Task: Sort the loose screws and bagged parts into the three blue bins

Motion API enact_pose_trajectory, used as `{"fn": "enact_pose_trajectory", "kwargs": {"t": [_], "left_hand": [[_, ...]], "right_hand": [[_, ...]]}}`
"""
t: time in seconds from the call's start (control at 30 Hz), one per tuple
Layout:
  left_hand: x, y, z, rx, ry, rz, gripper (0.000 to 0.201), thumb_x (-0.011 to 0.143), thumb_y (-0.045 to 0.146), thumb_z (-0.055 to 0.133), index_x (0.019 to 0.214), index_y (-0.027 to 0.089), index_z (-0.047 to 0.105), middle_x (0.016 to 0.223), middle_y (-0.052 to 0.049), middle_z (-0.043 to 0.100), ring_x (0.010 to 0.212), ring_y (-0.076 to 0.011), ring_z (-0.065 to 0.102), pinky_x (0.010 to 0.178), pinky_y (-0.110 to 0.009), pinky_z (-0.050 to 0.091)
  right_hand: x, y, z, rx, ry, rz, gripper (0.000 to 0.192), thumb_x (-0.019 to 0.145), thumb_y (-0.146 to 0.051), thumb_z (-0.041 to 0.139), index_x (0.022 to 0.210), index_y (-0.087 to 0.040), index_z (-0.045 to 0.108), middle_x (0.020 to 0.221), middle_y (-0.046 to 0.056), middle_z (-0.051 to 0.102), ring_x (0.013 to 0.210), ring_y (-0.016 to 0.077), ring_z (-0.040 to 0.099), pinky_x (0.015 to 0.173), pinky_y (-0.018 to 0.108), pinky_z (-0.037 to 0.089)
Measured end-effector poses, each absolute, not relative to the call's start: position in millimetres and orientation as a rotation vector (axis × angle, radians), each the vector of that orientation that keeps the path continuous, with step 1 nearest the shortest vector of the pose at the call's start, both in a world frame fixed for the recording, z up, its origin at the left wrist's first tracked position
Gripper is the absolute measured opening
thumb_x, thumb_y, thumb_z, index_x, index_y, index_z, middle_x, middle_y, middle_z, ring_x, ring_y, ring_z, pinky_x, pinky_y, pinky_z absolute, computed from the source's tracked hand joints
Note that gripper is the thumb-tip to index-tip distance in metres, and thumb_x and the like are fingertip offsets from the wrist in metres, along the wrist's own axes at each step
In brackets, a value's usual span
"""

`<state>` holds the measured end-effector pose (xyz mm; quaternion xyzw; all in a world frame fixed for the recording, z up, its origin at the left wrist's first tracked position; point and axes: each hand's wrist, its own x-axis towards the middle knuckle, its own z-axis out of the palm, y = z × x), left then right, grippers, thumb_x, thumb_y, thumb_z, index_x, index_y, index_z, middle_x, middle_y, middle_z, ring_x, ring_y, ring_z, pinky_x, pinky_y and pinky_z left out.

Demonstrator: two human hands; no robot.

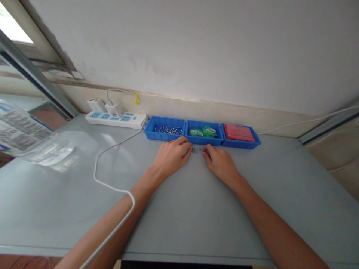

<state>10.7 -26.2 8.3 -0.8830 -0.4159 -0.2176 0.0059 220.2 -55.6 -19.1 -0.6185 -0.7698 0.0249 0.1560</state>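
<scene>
Several thin metal screws (194, 150) lie on the grey table just in front of the blue bins, between my two hands. My left hand (172, 155) is closed beside them, fingertips together at their left end; what it pinches, if anything, is hidden. On the other side, my right hand (221, 161) pinches what looks like a single screw (201, 150) between thumb and forefinger. Behind my left hand, the left blue bin (150, 133) holds more loose screws (169, 130). The middle blue bin (204, 141) contains green-and-clear plastic packets (207, 131).
Red flat packets (239, 133) fill the right blue bin (244, 145). A white power strip (131, 121) with plugged-in adapters stands at the back left. Its white cable (112, 147) runs across the table and in front of my left forearm. A clear plastic bottle (53, 151) is at far left.
</scene>
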Motion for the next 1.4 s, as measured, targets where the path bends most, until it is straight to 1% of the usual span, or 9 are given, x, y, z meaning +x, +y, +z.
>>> {"fn": "enact_pose_trajectory", "kwargs": {"t": [0.17, 0.33, 0.53, 0.63, 0.73, 0.9, 1.03, 1.13, 1.4], "left_hand": [[10.8, -27.4, 8.1, -2.768, -1.312, -0.713, 0.028, 0.101, 0.027, 0.049, 0.116, 0.021, 0.073, 0.114, -0.006, 0.073, 0.081, -0.0183, 0.071, 0.069, -0.029, 0.055], [11.8, -31.3, 11.8, -2.857, -1.268, -0.903, 0.035, 0.1, 0.025, 0.051, 0.131, 0.022, 0.065, 0.116, -0.006, 0.073, 0.088, -0.0174, 0.072, 0.078, -0.028, 0.056], [15.9, -33.4, 9.2, -2.931, -1.03, -0.885, 0.029, 0.105, 0.031, 0.048, 0.116, 0.02, 0.072, 0.107, -0.007, 0.075, 0.096, -0.0193, 0.072, 0.085, -0.029, 0.055], [16.0, -30.6, 7.0, -2.893, -1.004, -0.853, 0.033, 0.107, 0.033, 0.043, 0.11, 0.02, 0.074, 0.102, -0.006, 0.075, 0.092, -0.0182, 0.072, 0.083, -0.028, 0.054], [9.9, -22.9, 6.4, -2.766, -1.11, -0.91, 0.035, 0.108, 0.035, 0.043, 0.107, 0.02, 0.074, 0.099, -0.006, 0.075, 0.09, -0.018, 0.071, 0.082, -0.029, 0.053], [-10.3, -3.0, 4.9, -2.37, -1.492, -0.995, 0.036, 0.106, 0.037, 0.045, 0.103, 0.02, 0.077, 0.099, -0.009, 0.072, 0.096, -0.0224, 0.067, 0.084, -0.033, 0.052], [-15.9, 1.6, 3.8, -2.32, -1.609, -0.949, 0.033, 0.103, 0.037, 0.05, 0.108, 0.019, 0.077, 0.101, -0.01, 0.07, 0.093, -0.023, 0.066, 0.078, -0.033, 0.052], [-9.7, -2.9, 4.3, -2.369, -1.562, -0.939, 0.03, 0.103, 0.034, 0.05, 0.112, 0.019, 0.075, 0.103, -0.009, 0.069, 0.093, -0.022, 0.065, 0.08, -0.032, 0.053], [7.6, -15.6, 3.7, -2.493, -1.347, -0.911, 0.021, 0.099, 0.023, 0.054, 0.098, 0.019, 0.075, 0.103, -0.007, 0.071, 0.089, -0.0196, 0.068, 0.077, -0.03, 0.054]], "right_hand": [[220.6, -59.8, -12.9, -1.475, -2.001, 0.314, 0.015, 0.1, -0.03, 0.05, 0.099, -0.021, 0.062, 0.08, 0.005, 0.069, 0.07, 0.0195, 0.063, 0.065, 0.03, 0.044], [216.6, -59.1, -6.8, -1.188, -1.579, 0.873, 0.03, 0.095, -0.052, 0.057, 0.091, -0.023, 0.058, 0.065, -0.003, 0.055, 0.054, 0.0137, 0.05, 0.05, 0.026, 0.04], [216.5, -54.4, -12.2, -1.088, -1.454, 1.072, 0.037, 0.088, -0.06, 0.063, 0.088, -0.024, 0.057, 0.068, -0.003, 0.054, 0.055, 0.0132, 0.051, 0.052, 0.027, 0.044], [215.3, -53.8, -14.9, -1.081, -1.478, 1.043, 0.034, 0.092, -0.057, 0.06, 0.091, -0.023, 0.058, 0.07, -0.003, 0.056, 0.056, 0.0135, 0.052, 0.054, 0.027, 0.045], [213.8, -55.0, -16.9, -1.159, -1.522, 0.852, 0.028, 0.096, -0.05, 0.057, 0.101, -0.023, 0.062, 0.078, 0.0, 0.062, 0.061, 0.0153, 0.057, 0.057, 0.028, 0.048], [211.5, -58.4, -21.4, -1.323, -1.828, 0.334, 0.023, 0.098, -0.036, 0.057, 0.108, -0.02, 0.069, 0.094, 0.007, 0.069, 0.076, 0.0193, 0.064, 0.074, 0.034, 0.054], [207.2, -56.7, -25.8, -1.449, -2.016, 0.188, 0.027, 0.099, -0.034, 0.058, 0.118, -0.019, 0.069, 0.109, 0.01, 0.07, 0.087, 0.0225, 0.068, 0.084, 0.037, 0.054], [204.7, -53.1, -28.7, -1.546, -2.061, 0.115, 0.026, 0.099, -0.035, 0.059, 0.115, -0.019, 0.071, 0.107, 0.009, 0.07, 0.092, 0.0241, 0.069, 0.085, 0.037, 0.054], [203.9, -49.7, -29.6, -1.578, -2.104, 0.079, 0.017, 0.101, -0.024, 0.054, 0.1, -0.019, 0.071, 0.102, 0.008, 0.069, 0.088, 0.0228, 0.067, 0.077, 0.033, 0.052]]}}
